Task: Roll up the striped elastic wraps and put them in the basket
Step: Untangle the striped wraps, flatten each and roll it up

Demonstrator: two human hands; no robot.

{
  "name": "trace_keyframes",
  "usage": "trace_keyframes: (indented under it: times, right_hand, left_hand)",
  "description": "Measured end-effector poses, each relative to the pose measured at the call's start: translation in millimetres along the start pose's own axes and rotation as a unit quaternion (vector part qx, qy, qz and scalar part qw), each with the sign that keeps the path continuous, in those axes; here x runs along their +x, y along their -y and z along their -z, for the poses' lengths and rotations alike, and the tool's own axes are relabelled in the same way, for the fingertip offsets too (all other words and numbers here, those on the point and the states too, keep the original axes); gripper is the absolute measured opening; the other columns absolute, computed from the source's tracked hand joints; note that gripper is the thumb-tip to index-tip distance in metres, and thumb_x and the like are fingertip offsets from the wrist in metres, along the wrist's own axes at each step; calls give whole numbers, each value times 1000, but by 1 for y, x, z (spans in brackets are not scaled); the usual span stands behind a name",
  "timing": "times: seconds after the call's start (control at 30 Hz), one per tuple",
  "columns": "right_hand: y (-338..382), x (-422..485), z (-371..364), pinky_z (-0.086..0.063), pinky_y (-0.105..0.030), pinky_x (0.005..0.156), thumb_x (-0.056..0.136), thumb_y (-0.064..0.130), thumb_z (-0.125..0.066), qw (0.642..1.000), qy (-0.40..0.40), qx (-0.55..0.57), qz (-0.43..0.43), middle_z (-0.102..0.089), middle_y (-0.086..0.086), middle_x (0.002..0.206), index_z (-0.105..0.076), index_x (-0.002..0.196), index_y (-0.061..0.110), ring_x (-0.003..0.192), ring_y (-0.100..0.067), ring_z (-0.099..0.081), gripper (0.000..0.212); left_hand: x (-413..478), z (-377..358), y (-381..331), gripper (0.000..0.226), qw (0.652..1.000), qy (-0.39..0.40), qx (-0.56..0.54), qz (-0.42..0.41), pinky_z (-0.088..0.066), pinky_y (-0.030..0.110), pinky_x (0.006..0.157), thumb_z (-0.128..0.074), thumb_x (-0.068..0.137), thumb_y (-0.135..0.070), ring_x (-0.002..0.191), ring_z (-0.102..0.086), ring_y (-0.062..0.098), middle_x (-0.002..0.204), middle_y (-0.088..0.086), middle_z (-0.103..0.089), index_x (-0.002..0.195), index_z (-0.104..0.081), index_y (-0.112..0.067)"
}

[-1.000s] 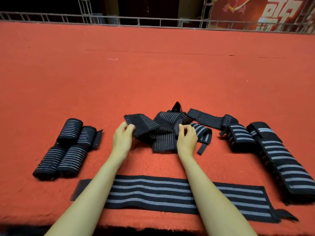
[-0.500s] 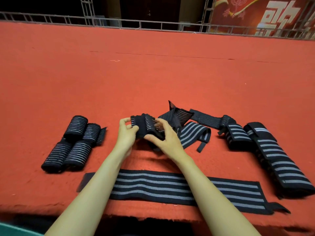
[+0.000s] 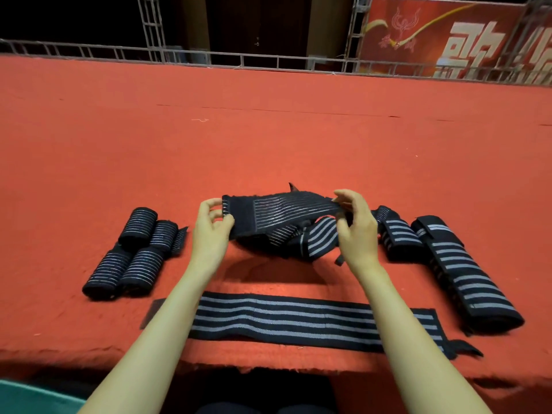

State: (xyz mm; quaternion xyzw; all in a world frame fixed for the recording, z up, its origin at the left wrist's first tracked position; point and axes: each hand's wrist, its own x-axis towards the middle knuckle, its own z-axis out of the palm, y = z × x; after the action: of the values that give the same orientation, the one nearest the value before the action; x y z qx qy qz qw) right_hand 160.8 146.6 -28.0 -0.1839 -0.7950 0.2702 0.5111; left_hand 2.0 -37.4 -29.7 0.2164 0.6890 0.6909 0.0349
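Note:
A black wrap with thin white stripes (image 3: pixel 280 212) is held stretched flat above the red carpet. My left hand (image 3: pixel 210 231) pinches its left end and my right hand (image 3: pixel 355 228) pinches its right side. Under it lies a loose heap of wraps (image 3: pixel 307 242). Several rolled wraps (image 3: pixel 131 252) lie in a cluster at the left. A long wrap with wide grey stripes (image 3: pixel 298 321) lies flat near the front edge. Folded wide-striped wraps (image 3: pixel 460 264) lie at the right. No basket is in view.
The red carpeted platform (image 3: pixel 268 138) reaches back to a metal railing (image 3: pixel 239 59). A red banner with large characters (image 3: pixel 448 40) stands at the back right. The platform's front edge (image 3: pixel 268 369) runs just below the flat wrap.
Both hands lifted a thin-striped wrap from the heap and drew apart, stretching it out flat. Earlier they held it bunched close together.

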Motion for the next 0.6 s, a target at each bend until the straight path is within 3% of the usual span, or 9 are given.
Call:
trace_keyframes:
  times: [0.07, 0.13, 0.2, 0.23, 0.3, 0.4, 0.5, 0.6]
  right_hand:
    - [10, -5, 15, -47, -35, 93, 83, 2, -41, 996, 50, -53, 57, -65, -9, 106, -60, 114, 6, 100, -21, -61, 37]
    - [11, -11, 29, -41, -41, 93, 86, 10, -34, 982, 166, -90, 21, -64, -20, 111, -60, 111, 9, 107, -39, -60, 36]
    - [-5, -32, 41, -41, -41, 88, 78, 1, -38, 958, 256, -129, 16, -66, -19, 107, -62, 106, 17, 105, -42, -61, 41]
    - [-24, -47, 47, -42, -41, 89, 70, 1, -40, 939, 298, -172, 21, -69, -10, 102, -66, 104, 20, 102, -37, -63, 46]
    - [-51, -65, 65, -35, -42, 101, 70, 4, -40, 900, 356, -251, -22, -68, 7, 107, -63, 109, 26, 111, -22, -60, 51]
    - [-51, -68, 75, -18, -47, 113, 79, 15, -50, 876, 401, -222, -151, -61, 18, 119, -48, 126, 35, 118, -8, -51, 51]
    - [-37, -58, 62, -25, -44, 111, 82, 38, -50, 910, 344, -185, -137, -64, 14, 115, -52, 121, 33, 114, -10, -56, 39]
    - [-17, -52, 31, -39, -27, 101, 90, 40, -60, 943, 289, -83, -139, -63, 10, 118, -56, 123, 24, 112, -5, -55, 36]
  left_hand:
    - [-13, -1, 6, 32, 998, 40, 45, -14, -44, 24, 68, -54, 87, -2, 72, -54, 8, 88, -4, -58, 113, -50, -20]
    - [-26, -2, 15, 25, 983, 149, 109, 15, -45, 26, 65, -58, 90, -12, 65, -53, 11, 82, -3, -59, 115, -56, -16]
    - [-40, -1, 22, 26, 942, 276, 186, 46, -48, 27, 73, -51, 95, -31, 72, -60, 10, 90, -4, -66, 113, -63, -17]
    - [-44, -1, 25, 31, 926, 310, 211, 48, -46, 24, 79, -46, 97, -37, 83, -62, 8, 99, -7, -67, 112, -66, -19]
    - [-48, -4, 31, 28, 929, 284, 238, 12, -39, 19, 85, -46, 98, -32, 99, -58, 7, 111, -7, -65, 110, -68, -18]
    - [-42, -12, 38, 27, 950, 177, 254, -28, -35, 11, 80, -58, 90, -9, 96, -54, 10, 115, 3, -60, 116, -62, -15]
    - [-32, -21, 36, 40, 952, 174, 253, -11, -32, 15, 86, -57, 91, -8, 102, -48, 9, 125, 3, -51, 130, -52, -16]
    - [-24, -28, 38, 39, 941, 244, 235, -21, -33, 16, 94, -55, 93, -12, 114, -48, 8, 132, -3, -50, 132, -52, -19]
